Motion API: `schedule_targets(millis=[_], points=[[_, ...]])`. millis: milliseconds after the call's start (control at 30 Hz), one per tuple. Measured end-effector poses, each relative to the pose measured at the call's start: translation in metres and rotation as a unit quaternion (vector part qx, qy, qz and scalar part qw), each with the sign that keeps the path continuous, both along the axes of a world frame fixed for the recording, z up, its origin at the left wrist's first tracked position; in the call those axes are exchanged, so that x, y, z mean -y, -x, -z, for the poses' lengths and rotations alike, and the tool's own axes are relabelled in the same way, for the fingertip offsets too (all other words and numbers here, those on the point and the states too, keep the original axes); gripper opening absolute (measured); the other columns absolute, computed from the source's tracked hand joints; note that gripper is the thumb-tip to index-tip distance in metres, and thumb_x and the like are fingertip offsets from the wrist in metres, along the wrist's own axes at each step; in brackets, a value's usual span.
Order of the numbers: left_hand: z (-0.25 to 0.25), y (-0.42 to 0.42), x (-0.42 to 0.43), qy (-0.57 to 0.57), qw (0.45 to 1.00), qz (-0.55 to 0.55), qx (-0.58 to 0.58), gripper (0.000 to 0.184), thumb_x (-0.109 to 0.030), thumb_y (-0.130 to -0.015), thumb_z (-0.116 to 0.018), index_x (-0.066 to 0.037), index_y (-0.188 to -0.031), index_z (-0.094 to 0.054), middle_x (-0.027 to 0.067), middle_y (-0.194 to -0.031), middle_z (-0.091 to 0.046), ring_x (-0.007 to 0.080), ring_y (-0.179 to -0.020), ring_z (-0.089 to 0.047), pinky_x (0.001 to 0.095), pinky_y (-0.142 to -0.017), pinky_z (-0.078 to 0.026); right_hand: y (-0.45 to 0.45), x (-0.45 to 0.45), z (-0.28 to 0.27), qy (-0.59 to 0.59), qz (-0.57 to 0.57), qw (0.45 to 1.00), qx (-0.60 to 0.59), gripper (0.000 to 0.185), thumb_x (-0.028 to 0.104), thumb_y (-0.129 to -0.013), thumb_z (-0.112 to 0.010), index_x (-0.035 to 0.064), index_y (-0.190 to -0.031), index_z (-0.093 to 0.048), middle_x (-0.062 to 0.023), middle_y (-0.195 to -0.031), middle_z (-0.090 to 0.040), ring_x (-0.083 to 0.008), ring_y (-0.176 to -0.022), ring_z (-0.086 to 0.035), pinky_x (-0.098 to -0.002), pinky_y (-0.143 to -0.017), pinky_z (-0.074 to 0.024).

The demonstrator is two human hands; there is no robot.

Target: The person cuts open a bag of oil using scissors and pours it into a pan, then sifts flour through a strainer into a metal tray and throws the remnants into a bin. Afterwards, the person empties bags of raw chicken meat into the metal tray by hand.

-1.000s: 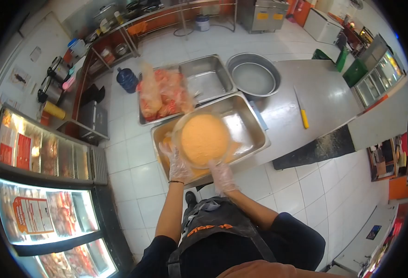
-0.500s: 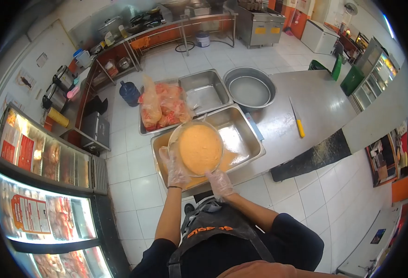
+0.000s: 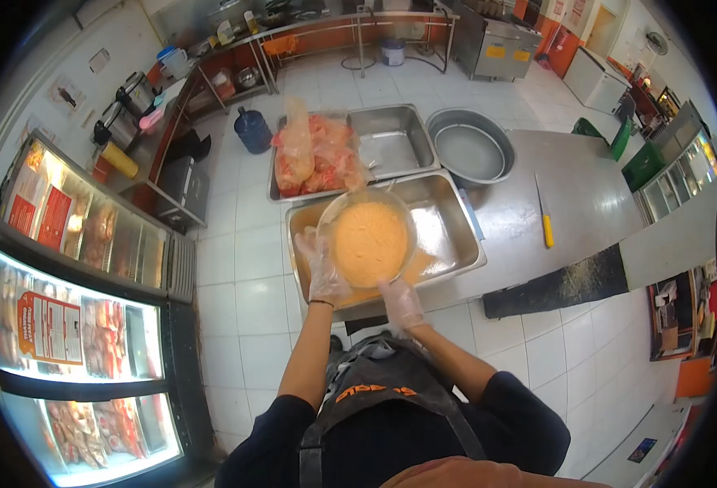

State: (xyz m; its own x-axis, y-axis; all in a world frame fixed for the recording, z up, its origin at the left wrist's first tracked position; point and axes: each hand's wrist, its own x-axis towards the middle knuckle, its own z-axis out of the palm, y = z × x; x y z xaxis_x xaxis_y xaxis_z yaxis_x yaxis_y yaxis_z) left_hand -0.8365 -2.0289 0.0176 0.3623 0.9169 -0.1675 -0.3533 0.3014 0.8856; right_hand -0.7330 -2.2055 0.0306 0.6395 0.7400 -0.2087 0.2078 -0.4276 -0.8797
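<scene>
A round sieve [image 3: 413, 232] with a greyish, see-through rim holds a heap of orange powder [image 3: 370, 244]. My left hand [image 3: 324, 272], in a clear plastic glove, grips the sieve's left side. My right hand [image 3: 402, 302], gloved the same way, has its fingers closed on the near rim. Underneath is a rectangular steel tray [image 3: 471, 244] with more orange powder spread over part of its bottom. The sieve hides much of the tray's left half.
Beyond it, another steel tray [image 3: 271, 180] holds bagged reddish meat [image 3: 318, 159], beside a steel tray [image 3: 407, 142]. A round metal basin [image 3: 471, 148] and a yellow-handled knife [image 3: 547, 230] lie on the steel table [image 3: 586, 183]. A lit display fridge [image 3: 82, 342] stands left.
The camera view has shifted, so the table and room appear farther right. Both hands still hold the sieve over the tray, and the powder inside looks slightly rougher on top.
</scene>
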Motion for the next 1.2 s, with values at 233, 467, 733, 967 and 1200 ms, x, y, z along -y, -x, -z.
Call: schedule_targets(millis=[233,467,733,967,1200], points=[[0.016,0.007,-0.005,-0.023,0.999,0.046,0.012,0.109,-0.079,-0.098,-0.051,-0.028,-0.171,0.012,0.0066,-0.178,-0.007,0.026,-0.162,-0.011,0.0431,-0.132,-0.011,0.006,0.002,0.017,0.005,-0.018,0.997,0.07,0.046,0.039,-0.105,-0.06,-0.0051,-0.096,-0.069,-0.0271,-0.089,-0.072,-0.0464,-0.091,-0.069,-0.052,-0.078,-0.0508],[0.007,0.008,0.002,0.031,0.999,0.01,0.021,0.11,-0.08,-0.098,-0.049,-0.027,-0.17,0.014,0.0062,-0.178,-0.008,0.026,-0.162,-0.012,0.0438,-0.132,-0.012,0.001,0.001,0.038,-0.028,-0.07,0.988,0.138,0.037,0.032,-0.11,-0.056,-0.0036,-0.105,-0.066,-0.023,-0.09,-0.071,-0.0441,-0.088,-0.067,-0.0518,-0.076,-0.0507],[0.022,0.008,-0.007,-0.022,1.0,-0.02,-0.01,0.113,-0.081,-0.097,-0.047,-0.021,-0.17,0.014,0.006,-0.177,-0.008,0.0269,-0.162,-0.009,0.0428,-0.132,-0.012,0.007,0.0,0.033,-0.045,-0.022,0.993,0.105,0.033,0.031,-0.108,-0.057,-0.0006,-0.103,-0.068,-0.0241,-0.088,-0.071,-0.0441,-0.083,-0.067,-0.0496,-0.072,-0.0507],[0.014,0.006,-0.003,0.008,0.997,-0.039,0.069,0.115,-0.056,-0.096,-0.075,-0.022,-0.171,0.005,0.0038,-0.177,-0.004,0.0236,-0.163,-0.007,0.0462,-0.132,-0.013,0.008,-0.002,0.049,-0.067,-0.007,0.99,0.127,0.046,0.039,-0.108,-0.057,-0.005,-0.102,-0.067,-0.0253,-0.085,-0.07,-0.0407,-0.078,-0.066,-0.0482,-0.07,-0.0492],[-0.032,-0.003,0.013,-0.001,1.0,-0.003,-0.018,0.106,-0.072,-0.103,-0.047,-0.016,-0.171,0.013,0.0044,-0.18,0.003,0.0213,-0.164,0.0,0.04,-0.133,-0.006,-0.007,-0.007,0.042,-0.006,-0.101,0.976,0.194,0.046,0.043,-0.108,-0.058,-0.0021,-0.107,-0.067,-0.023,-0.093,-0.07,-0.0342,-0.076,-0.064,-0.0444,-0.072,-0.0514]])
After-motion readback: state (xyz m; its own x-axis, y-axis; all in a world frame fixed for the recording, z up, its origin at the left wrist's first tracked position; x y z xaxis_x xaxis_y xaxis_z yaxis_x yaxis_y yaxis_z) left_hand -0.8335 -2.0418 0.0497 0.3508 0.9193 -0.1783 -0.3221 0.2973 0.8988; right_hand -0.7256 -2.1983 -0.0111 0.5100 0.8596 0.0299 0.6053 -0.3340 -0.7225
